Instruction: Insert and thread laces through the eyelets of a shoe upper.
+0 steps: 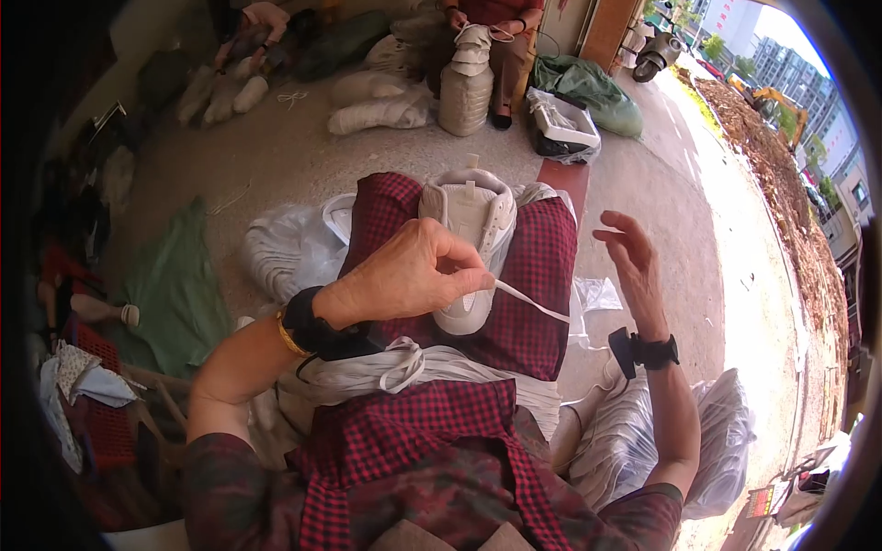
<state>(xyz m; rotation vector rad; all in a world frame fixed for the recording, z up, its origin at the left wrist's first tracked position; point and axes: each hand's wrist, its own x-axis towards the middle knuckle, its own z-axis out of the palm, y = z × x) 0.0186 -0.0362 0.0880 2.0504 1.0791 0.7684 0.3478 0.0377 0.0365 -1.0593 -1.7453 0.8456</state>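
Note:
An off-white sneaker [450, 216] rests on my lap between my knees, its toe pointing toward me and its opening on the far side. My left hand [418, 274] is over the shoe, thumb and fingers pinching a flat white shoelace [528, 299]. The lace slants down to the right from the pinch, across the red-and-black checked apron [542, 266]. To the right of my knee, my right hand [634, 266] is raised, its fingers bent and apart, with nothing visible in them. A thick bundle of white laces [404, 369] lies across my lap, nearer to me.
Clear bags of stacked pale shoe parts stand left [292, 243] and right [620, 441] of me. A green cloth [175, 285] lies on the left floor. Ahead, another person [501, 32] handles pale pieces over a large jar [466, 99]; a white tray [562, 121] sits beside a green sack [588, 92].

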